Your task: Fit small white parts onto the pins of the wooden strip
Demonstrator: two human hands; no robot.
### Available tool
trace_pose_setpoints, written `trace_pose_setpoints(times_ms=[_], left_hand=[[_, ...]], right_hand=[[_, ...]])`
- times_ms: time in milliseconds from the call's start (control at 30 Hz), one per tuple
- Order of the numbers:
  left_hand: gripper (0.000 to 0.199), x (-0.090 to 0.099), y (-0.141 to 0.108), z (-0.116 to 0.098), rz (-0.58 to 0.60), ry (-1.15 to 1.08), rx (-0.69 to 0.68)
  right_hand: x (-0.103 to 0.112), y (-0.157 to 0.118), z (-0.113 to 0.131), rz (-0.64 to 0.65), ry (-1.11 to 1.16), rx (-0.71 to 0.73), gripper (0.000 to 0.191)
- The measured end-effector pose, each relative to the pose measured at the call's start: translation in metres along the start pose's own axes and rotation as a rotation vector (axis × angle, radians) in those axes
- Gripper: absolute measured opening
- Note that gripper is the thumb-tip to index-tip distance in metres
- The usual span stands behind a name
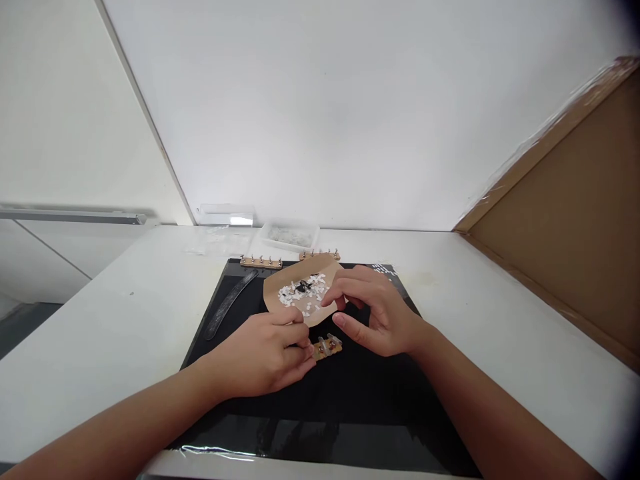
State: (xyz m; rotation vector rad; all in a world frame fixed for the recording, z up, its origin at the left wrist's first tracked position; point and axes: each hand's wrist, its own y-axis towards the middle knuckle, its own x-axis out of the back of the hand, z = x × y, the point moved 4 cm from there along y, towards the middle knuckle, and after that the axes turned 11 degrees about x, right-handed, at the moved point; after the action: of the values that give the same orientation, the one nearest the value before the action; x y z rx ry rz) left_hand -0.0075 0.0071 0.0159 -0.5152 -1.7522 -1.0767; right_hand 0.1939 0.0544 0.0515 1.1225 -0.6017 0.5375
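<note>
My left hand (273,353) is closed, fingertips and thumb gripping the left end of a small tan strip (320,355). Clear tips that look like false nails (329,345) stand on metal posts along this strip; its left part is hidden by my fingers. My right hand (373,310) hovers over the right edge of a folded brown paper tray (274,283), its thumb and fingers apart and nothing seen between them. White flakes (315,288) and a few black scraps (303,287) lie in the paper.
A curved black nail file (230,307) lies on the black mat (350,400). Behind stand two strips with metal posts, one left (261,263) and one right (313,255), and a clear box of small pieces (290,235). White bits (384,269) lie at the mat's far right corner. Cardboard (560,220) rises at right.
</note>
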Motion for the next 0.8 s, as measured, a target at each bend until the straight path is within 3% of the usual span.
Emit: trace_pose_setpoints(times_ms=[800], left_hand=[[0.011, -0.0043, -0.0022, 0.0066, -0.05, -0.129, 0.119]], right_hand=[[-0.0012, -0.0036, -0.003, 0.117, -0.075, -0.059, 0.015]])
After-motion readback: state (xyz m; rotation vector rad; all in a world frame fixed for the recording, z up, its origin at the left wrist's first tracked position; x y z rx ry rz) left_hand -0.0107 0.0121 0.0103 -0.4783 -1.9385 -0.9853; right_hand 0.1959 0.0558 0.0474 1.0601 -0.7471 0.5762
